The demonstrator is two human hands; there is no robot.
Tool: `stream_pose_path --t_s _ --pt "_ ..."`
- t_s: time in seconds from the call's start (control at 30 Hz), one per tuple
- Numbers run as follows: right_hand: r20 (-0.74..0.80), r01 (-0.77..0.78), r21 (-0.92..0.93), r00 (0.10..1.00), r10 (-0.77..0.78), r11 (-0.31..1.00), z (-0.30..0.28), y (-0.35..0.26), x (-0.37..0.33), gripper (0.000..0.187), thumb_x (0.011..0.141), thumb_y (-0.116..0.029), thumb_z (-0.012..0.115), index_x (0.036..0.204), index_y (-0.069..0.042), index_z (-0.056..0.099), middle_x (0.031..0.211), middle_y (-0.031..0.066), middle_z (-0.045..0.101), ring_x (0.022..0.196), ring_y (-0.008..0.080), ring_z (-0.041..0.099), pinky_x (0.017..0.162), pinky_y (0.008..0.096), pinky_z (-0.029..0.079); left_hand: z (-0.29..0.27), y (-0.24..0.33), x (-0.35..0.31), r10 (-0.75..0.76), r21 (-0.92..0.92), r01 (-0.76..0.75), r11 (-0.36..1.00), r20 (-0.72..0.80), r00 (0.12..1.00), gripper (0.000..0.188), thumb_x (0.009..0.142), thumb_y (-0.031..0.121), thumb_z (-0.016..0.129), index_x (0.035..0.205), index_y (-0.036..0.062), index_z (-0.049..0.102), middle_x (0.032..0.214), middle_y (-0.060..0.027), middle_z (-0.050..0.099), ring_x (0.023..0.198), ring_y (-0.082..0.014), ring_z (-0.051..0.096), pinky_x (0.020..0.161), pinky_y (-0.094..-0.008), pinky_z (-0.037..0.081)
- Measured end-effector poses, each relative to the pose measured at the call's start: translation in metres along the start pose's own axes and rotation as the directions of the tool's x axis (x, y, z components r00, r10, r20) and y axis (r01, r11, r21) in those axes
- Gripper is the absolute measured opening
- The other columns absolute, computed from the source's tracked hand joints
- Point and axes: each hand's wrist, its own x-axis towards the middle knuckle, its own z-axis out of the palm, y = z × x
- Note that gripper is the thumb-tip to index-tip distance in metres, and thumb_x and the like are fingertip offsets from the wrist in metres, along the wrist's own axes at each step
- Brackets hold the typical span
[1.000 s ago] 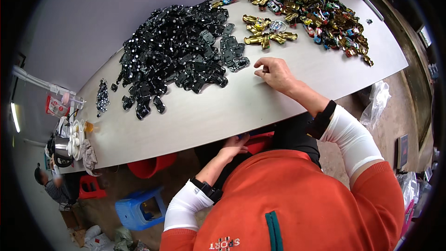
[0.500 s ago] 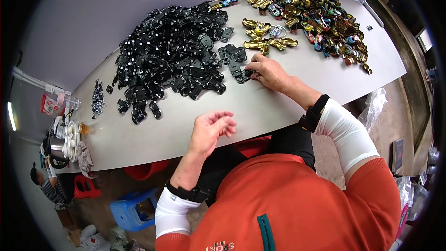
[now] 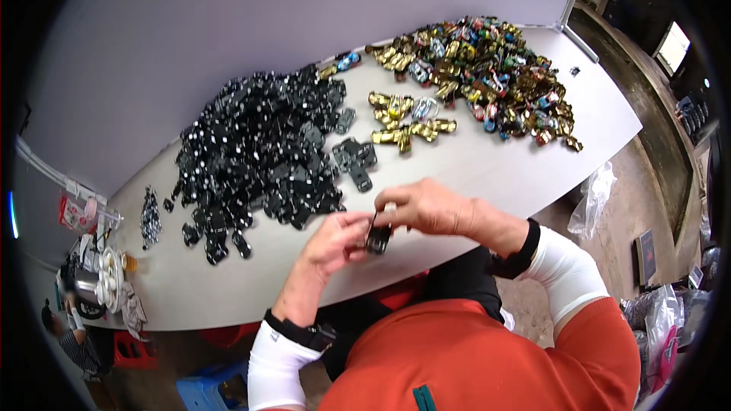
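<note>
Above the near part of the table, my two hands meet at a black toy car base [image 3: 377, 238]. My right hand [image 3: 432, 209] pinches it from above with thumb and fingertips. My left hand [image 3: 332, 245] has its fingers closed against the other side, partly hiding it. A small pale piece shows at my right fingertips, too blurred to name. Just beyond my hands lie a few loose black car bases [image 3: 355, 160]. A large heap of black car bases [image 3: 259, 148] rises to the left. Several gold toy car bodies [image 3: 411, 132] lie farther off.
A big heap of gold and coloured car bodies [image 3: 491, 80] covers the back right of the table [image 3: 533, 175]. Small shiny parts [image 3: 151, 219] form a pile at far left. Beyond them are a kettle [image 3: 86, 286] and white cups [image 3: 113, 278]. Another person [image 3: 70, 335] is at lower left.
My right hand has lifted a black car base off the table and drawn it nearer. My left hand has come in from mid-air and closed against it. The view has tilted upward.
</note>
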Motion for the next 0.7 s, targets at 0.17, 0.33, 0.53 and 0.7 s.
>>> stream_pose_path --t_s 0.17,0.33,0.53,0.7 --pt "0.111 0.211 -0.038 0.972 -0.205 0.977 -0.001 -0.026 0.012 0.034 0.067 -0.008 0.06 0.101 -0.014 0.058 0.099 0.0028 0.055 0.08 0.0213 0.059 0.059 0.0323 0.052 0.006 -0.033 -0.027 0.031 -0.274 0.016 0.961 0.166 0.986 0.033 0.083 0.016 0.062 0.11 -0.0008 0.053 0.09 -0.0083 0.062 0.061 -0.0048 0.054 0.042 -0.0152 0.029" --pt "-0.052 0.06 0.029 0.997 -0.059 0.998 0.004 -0.013 0.015 0.041 0.068 -0.013 0.073 0.107 -0.011 0.058 0.102 0.008 0.059 0.081 0.0267 0.063 0.064 0.0331 0.054 -0.007 -0.041 -0.022 0.154 -0.342 -0.091 0.935 0.161 0.975 0.031 0.08 0.013 0.064 0.108 0.0008 0.055 0.087 -0.0029 0.059 0.063 -0.0041 0.054 0.046 -0.0148 0.036" --pt "-0.402 -0.523 -0.352 0.834 0.379 0.776 -0.014 0.092 -0.021 0.029 0.064 0.002 0.068 0.091 -0.005 0.06 0.094 0.0117 0.056 0.079 0.0337 0.058 0.067 0.0411 0.047 -0.004 -0.031 -0.033 0.221 -0.278 -0.197 0.94 0.058 0.974 0.03 0.083 0.014 0.062 0.111 0.0078 0.055 0.092 -0.0011 0.062 0.069 -0.0036 0.055 0.054 -0.0177 0.039" --pt "-0.335 -0.606 -0.349 0.793 0.509 0.715 -0.007 0.118 -0.044 0.022 0.069 0.003 0.057 0.09 -0.006 0.059 0.086 0.0127 0.055 0.08 0.0332 0.056 0.067 0.0411 0.045 0.002 -0.037 -0.024 0.193 -0.265 -0.183 0.947 0.012 0.981 0.024 0.082 0.014 0.063 0.105 0.0116 0.058 0.087 0.0033 0.062 0.07 -0.0033 0.055 0.054 -0.0201 0.04"
